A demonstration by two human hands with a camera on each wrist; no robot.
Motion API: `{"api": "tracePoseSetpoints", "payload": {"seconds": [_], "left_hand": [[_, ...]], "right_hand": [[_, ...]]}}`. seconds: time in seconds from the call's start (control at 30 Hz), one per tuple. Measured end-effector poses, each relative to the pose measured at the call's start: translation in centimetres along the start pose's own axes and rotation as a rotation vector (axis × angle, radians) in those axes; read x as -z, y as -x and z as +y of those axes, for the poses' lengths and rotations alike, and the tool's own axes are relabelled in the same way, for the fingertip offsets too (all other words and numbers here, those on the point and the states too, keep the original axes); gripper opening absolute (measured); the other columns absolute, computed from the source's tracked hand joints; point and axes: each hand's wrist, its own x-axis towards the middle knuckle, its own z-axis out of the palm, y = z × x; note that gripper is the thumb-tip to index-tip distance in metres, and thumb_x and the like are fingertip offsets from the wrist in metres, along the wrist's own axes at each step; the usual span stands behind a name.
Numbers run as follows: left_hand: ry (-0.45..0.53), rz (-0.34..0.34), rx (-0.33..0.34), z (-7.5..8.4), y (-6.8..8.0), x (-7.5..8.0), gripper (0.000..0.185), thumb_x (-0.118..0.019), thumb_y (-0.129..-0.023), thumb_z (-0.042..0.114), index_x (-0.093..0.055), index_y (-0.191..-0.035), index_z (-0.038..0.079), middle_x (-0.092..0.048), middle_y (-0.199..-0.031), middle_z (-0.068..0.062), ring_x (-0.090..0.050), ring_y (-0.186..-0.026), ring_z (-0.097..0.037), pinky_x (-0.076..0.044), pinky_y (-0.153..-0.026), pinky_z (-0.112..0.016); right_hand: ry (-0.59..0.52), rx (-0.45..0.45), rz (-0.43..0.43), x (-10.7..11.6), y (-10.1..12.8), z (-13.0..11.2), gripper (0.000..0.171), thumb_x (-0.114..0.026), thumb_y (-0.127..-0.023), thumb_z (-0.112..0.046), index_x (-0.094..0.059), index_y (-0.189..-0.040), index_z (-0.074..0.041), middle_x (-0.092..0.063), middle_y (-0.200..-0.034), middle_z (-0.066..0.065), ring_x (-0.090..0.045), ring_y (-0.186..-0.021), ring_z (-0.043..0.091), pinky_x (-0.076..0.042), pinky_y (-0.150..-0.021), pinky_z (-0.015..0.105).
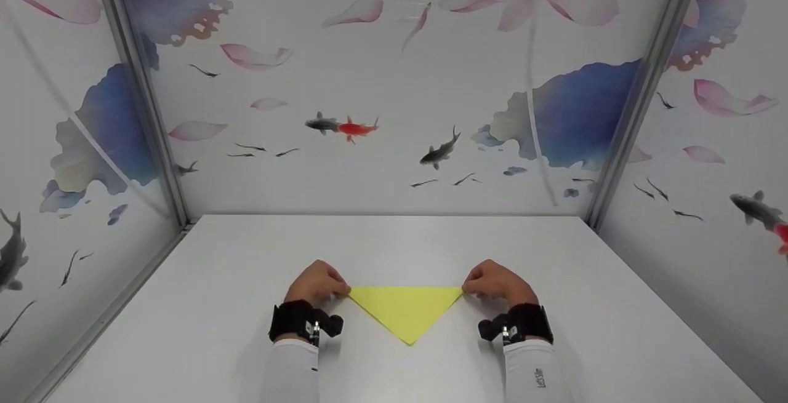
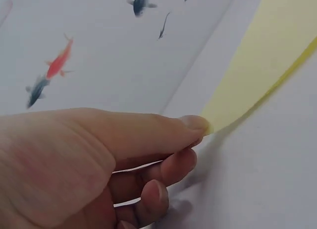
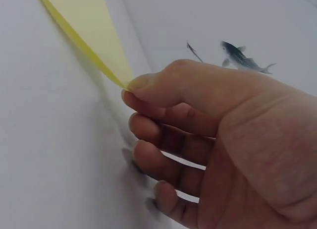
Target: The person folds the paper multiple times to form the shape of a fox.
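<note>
A triangle of yellow paper (image 1: 406, 307) lies between the two hands at the near part of the white bench (image 1: 394, 246), its long edge away from the person and its point toward them; the left hand (image 1: 316, 282) pinches the left corner between thumb and forefinger, and the right hand (image 1: 500, 282) pinches the right corner likewise; a black strap (image 1: 292, 320) circles the left wrist; printed koi (image 1: 357, 128) decorate the back wall (image 1: 381, 175).
</note>
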Motion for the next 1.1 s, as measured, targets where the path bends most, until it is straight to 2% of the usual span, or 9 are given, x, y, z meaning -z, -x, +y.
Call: {"api": "tracePoseSetpoints", "payload": {"seconds": [0.1,0.23,0.47,0.67,0.83,0.9,1.0,1.1], "left_hand": [[-0.027,0.02,-0.008,0.0,0.0,-0.2,0.021,-0.086,-0.088,0.017,-0.082,-0.102,0.003,-0.079,-0.099,-0.01,-0.066,-0.091,-0.023,-0.054,-0.08,-0.034],[-0.033,0.045,-0.004,0.0,0.0,-0.4,0.021,-0.086,-0.089,0.018,-0.082,-0.103,0.002,-0.079,-0.101,-0.011,-0.067,-0.093,-0.024,-0.056,-0.085,-0.039],[-0.039,0.059,0.047,0.2,0.1,-0.7,0.023,-0.086,-0.091,0.018,-0.081,-0.105,0.001,-0.079,-0.106,-0.013,-0.068,-0.099,-0.027,-0.057,-0.093,-0.043],[-0.041,0.06,0.06,0.5,0.3,-0.5,0.031,-0.084,-0.093,0.02,-0.076,-0.114,-0.001,-0.077,-0.108,-0.015,-0.067,-0.1,-0.028,-0.057,-0.092,-0.043],[-0.017,0.057,0.054,0.8,0.3,-0.2,0.033,-0.079,-0.097,0.023,-0.073,-0.118,-0.003,-0.076,-0.103,-0.014,-0.067,-0.095,-0.026,-0.056,-0.084,-0.037],[-0.002,0.064,0.029,1.2,0.3,-0.2,0.031,-0.078,-0.099,0.024,-0.073,-0.115,-0.002,-0.075,-0.102,-0.014,-0.067,-0.092,-0.026,-0.056,-0.082,-0.037],[-0.017,0.043,-0.065,2.1,0.1,-0.4,0.026,-0.079,-0.099,0.027,-0.074,-0.108,0.003,-0.074,-0.102,-0.011,-0.067,-0.093,-0.024,-0.056,-0.083,-0.038],[-0.069,-0.059,-0.183,3.3,-0.1,-1.1,0.019,-0.082,-0.097,0.027,-0.077,-0.103,0.01,-0.076,-0.104,-0.006,-0.066,-0.095,-0.021,-0.057,-0.088,-0.039]], "right_hand": [[-0.026,0.002,0.064,-0.7,-0.1,0.3,0.016,-0.076,-0.093,-0.019,-0.082,-0.102,-0.007,-0.072,-0.09,0.002,-0.06,-0.084,0.017,-0.047,-0.073,0.028],[-0.052,-0.013,0.129,-1.3,-0.3,0.6,0.012,-0.076,-0.095,-0.019,-0.081,-0.101,-0.011,-0.073,-0.098,0.004,-0.06,-0.092,0.02,-0.049,-0.082,0.033],[-0.046,-0.024,0.156,-1.8,-0.4,0.9,0.01,-0.075,-0.097,-0.018,-0.081,-0.102,-0.011,-0.077,-0.109,0.007,-0.064,-0.103,0.024,-0.053,-0.098,0.047],[-0.049,-0.035,0.152,-1.8,-0.6,0.9,0.015,-0.075,-0.098,-0.023,-0.079,-0.104,-0.01,-0.074,-0.11,0.009,-0.062,-0.102,0.025,-0.052,-0.095,0.045],[-0.07,-0.045,0.132,-1.4,-0.6,0.9,0.018,-0.074,-0.099,-0.027,-0.076,-0.108,-0.012,-0.072,-0.111,0.007,-0.061,-0.101,0.023,-0.05,-0.089,0.037],[-0.087,-0.044,0.121,-1.2,-0.6,0.7,0.018,-0.073,-0.101,-0.027,-0.075,-0.11,-0.012,-0.072,-0.111,0.008,-0.062,-0.1,0.023,-0.051,-0.087,0.036],[-0.079,0.0,0.118,-0.7,-0.5,0.3,0.018,-0.071,-0.103,-0.025,-0.074,-0.11,-0.009,-0.071,-0.109,0.009,-0.063,-0.096,0.023,-0.052,-0.084,0.035],[-0.047,0.078,0.115,-0.5,-0.7,-0.3,0.015,-0.075,-0.101,-0.023,-0.075,-0.104,-0.009,-0.072,-0.103,0.007,-0.062,-0.092,0.021,-0.05,-0.081,0.033]]}}
